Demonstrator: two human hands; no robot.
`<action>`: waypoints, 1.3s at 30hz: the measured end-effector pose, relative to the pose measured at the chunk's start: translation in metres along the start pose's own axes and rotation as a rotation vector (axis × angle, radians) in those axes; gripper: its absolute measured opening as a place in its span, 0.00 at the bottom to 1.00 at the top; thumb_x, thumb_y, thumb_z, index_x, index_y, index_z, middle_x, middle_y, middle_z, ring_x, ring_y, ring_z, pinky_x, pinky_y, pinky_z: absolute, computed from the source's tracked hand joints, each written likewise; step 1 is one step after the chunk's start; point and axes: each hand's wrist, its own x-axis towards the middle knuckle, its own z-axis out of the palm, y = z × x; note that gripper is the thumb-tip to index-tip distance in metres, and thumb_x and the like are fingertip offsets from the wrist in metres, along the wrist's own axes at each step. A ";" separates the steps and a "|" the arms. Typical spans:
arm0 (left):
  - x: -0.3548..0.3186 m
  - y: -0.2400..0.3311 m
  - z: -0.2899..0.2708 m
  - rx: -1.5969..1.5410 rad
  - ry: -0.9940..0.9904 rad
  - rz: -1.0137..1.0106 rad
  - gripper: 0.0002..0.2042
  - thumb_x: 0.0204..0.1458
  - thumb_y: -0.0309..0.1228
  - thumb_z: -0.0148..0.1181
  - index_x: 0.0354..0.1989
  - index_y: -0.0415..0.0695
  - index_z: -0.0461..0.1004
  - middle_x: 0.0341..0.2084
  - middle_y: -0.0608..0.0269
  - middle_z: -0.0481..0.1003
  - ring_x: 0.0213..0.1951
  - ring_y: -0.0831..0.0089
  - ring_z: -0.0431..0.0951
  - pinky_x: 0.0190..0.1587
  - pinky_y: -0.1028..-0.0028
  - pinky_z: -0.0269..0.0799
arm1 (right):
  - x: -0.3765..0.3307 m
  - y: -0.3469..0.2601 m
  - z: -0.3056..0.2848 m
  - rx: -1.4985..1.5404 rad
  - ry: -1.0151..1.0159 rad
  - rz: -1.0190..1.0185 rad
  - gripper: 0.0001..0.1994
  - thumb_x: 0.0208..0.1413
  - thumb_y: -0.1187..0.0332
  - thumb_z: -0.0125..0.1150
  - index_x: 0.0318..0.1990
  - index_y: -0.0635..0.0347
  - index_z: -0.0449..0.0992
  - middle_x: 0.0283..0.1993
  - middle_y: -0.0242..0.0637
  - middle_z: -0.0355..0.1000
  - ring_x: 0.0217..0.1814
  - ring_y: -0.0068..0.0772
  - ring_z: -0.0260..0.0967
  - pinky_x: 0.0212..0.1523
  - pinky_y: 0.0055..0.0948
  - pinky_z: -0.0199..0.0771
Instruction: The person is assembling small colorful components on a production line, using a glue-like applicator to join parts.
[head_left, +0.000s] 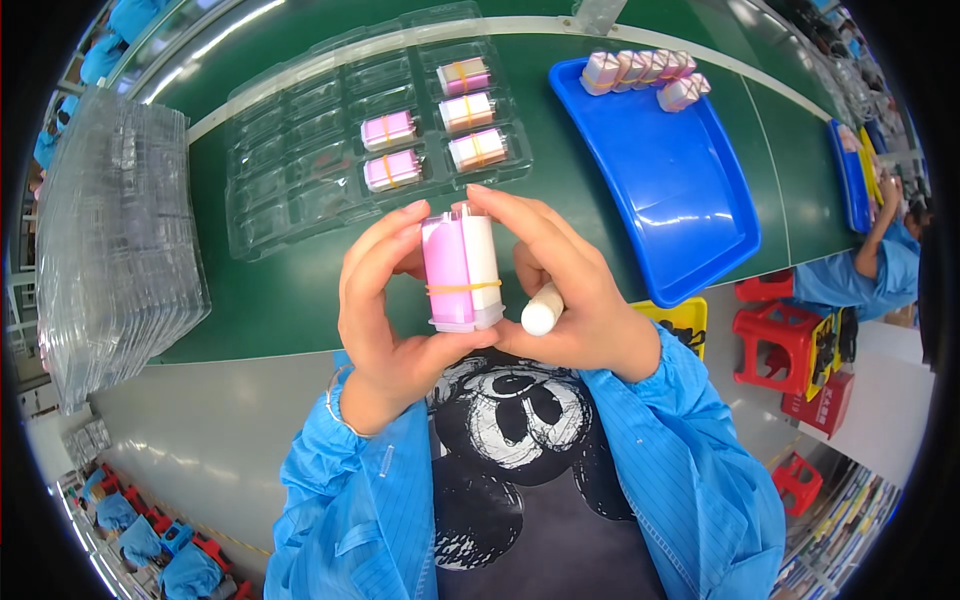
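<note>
While left hand (378, 335) and right hand (590, 310) pinch the pink-and-white box (448, 262) over the near edge of the green table (570, 185), the right also clasps a white stick (542, 312). Split grip might drop either; pushing the rubber band (450, 289) could pop it off.

Pink/wht block (447, 262) w/ yel. band (462, 288), upright; wht rod (543, 310) alongside.

Printed matter, as seen from where I stand: large, pale characters run along one side of the red carton (818, 404), low on the right, near a red plastic stool (775, 338); the smaller marks beside them are too fine to tell at this distance
</note>
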 end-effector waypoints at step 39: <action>-0.004 -0.024 -0.037 0.009 -0.023 -0.370 0.21 0.57 0.29 0.50 0.59 0.36 0.61 0.59 0.53 0.63 0.56 0.62 0.67 0.60 0.64 0.59 | -0.021 0.001 -0.052 -0.369 0.367 0.285 0.33 0.37 0.71 0.72 0.56 0.52 0.68 0.52 0.37 0.63 0.36 0.33 0.70 0.32 0.28 0.71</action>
